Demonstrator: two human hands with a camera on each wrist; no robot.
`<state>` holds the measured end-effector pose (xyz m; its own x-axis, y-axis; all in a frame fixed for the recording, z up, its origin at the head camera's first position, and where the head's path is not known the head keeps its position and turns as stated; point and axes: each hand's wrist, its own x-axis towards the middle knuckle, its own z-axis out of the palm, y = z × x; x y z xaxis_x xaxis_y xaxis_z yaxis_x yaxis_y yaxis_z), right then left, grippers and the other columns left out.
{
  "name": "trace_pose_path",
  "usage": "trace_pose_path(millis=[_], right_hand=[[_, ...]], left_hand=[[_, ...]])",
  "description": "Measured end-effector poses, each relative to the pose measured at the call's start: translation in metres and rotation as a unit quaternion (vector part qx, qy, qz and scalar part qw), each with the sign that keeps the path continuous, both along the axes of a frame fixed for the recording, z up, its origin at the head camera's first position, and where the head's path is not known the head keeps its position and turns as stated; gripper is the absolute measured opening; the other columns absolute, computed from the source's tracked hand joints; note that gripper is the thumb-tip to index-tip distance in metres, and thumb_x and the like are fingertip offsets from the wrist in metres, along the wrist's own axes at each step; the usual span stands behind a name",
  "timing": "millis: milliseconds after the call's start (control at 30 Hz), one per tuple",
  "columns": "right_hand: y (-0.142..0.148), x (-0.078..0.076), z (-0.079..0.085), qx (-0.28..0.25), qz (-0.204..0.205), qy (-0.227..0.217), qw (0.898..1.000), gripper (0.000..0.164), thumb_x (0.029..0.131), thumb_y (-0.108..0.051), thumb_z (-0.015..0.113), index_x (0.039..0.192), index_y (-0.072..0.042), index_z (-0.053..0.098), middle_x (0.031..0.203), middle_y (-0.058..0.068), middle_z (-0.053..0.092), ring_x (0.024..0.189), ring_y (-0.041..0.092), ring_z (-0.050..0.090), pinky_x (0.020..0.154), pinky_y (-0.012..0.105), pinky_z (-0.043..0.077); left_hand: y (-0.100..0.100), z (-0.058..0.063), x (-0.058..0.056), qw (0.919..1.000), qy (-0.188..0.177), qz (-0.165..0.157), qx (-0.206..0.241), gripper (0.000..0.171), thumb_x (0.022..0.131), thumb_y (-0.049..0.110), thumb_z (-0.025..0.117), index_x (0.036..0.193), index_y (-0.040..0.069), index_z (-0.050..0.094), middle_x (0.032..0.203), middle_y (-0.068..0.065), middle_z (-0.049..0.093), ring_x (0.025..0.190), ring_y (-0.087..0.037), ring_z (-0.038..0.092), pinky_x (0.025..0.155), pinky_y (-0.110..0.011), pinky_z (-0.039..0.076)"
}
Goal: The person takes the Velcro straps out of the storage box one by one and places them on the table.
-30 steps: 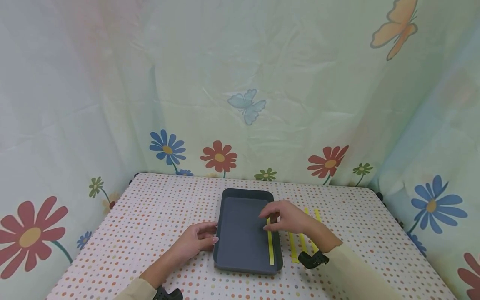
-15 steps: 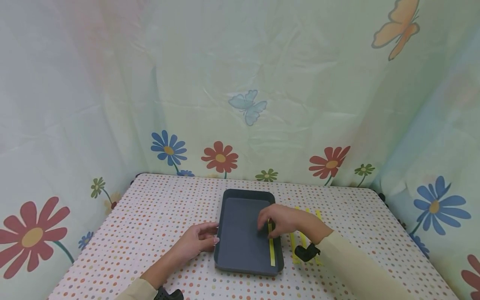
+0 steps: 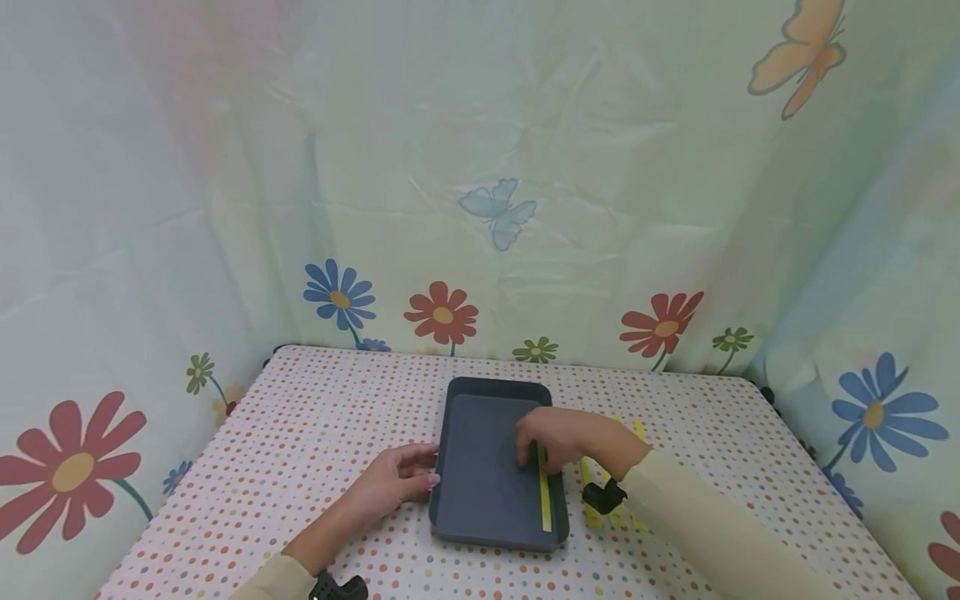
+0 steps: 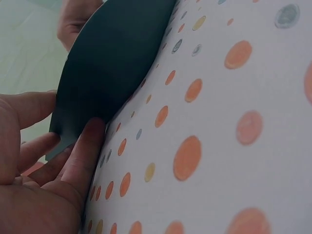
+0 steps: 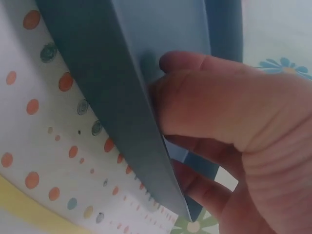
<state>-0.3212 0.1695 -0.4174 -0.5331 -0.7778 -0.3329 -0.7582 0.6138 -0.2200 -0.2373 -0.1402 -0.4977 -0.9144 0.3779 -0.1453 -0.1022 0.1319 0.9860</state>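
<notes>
A dark grey rectangular tray (image 3: 487,500) lies on the dotted table cover. My left hand (image 3: 396,483) rests beside its left wall, and relaxed fingertips touch the outer side of the tray (image 4: 107,58) in the left wrist view. Inside the tray, along its right wall, runs a yellow strip (image 3: 545,504). My right hand (image 3: 566,433) reaches over the right rim, its bent fingers pointing down to the tray floor and covering the strip's far part. In the right wrist view the thumb and fingers of that hand (image 5: 204,107) are spread at the inner wall, not closed round anything.
Several more yellow strips (image 3: 587,475) lie on the table cover (image 3: 697,450) right of the tray, partly hidden by the right wrist and its black strap (image 3: 604,497). A printed curtain (image 3: 375,208) with flowers and butterflies stands behind and beside the table.
My right hand has lowered into the tray, its fingers turning from beside the yellow strip to pointing down over it. The left hand and tray stay in place.
</notes>
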Motion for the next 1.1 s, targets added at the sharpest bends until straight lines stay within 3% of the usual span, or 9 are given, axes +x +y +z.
trace_pose_path(millis=[367,733,1100], right_hand=[[-0.012,0.002,0.0,0.052,0.009,0.038,0.998,0.035,0.074,0.006,0.085,0.084,-0.026,0.074,0.095,-0.015,0.062,0.087,0.005,0.054,0.075,0.022,0.052],[-0.004,-0.005,-0.003,0.015,0.016,0.033,0.999,0.025,0.076,-0.002,0.086,0.085,-0.023,0.076,0.092,-0.012,0.063,0.082,0.004,0.056,0.073,0.021,0.053],[-0.003,-0.006,-0.006,0.018,-0.009,0.031,0.999,0.018,0.079,-0.004,0.085,0.081,-0.02,0.076,0.088,-0.012,0.065,0.078,0.003,0.058,0.069,0.021,0.053]], left_hand=[[0.001,0.002,0.0,0.9998,0.006,0.006,-0.018,0.063,0.095,0.02,0.075,0.15,0.003,0.049,0.144,-0.02,0.058,0.112,-0.019,0.069,0.09,-0.034,0.062],[0.001,0.002,0.0,0.9999,0.004,0.001,-0.015,0.064,0.096,0.021,0.074,0.151,0.003,0.048,0.145,-0.02,0.057,0.111,-0.018,0.068,0.091,-0.034,0.062],[0.001,0.003,0.002,1.0,0.0,0.001,-0.004,0.064,0.096,0.019,0.074,0.152,0.001,0.046,0.145,-0.021,0.056,0.112,-0.019,0.069,0.092,-0.034,0.062]])
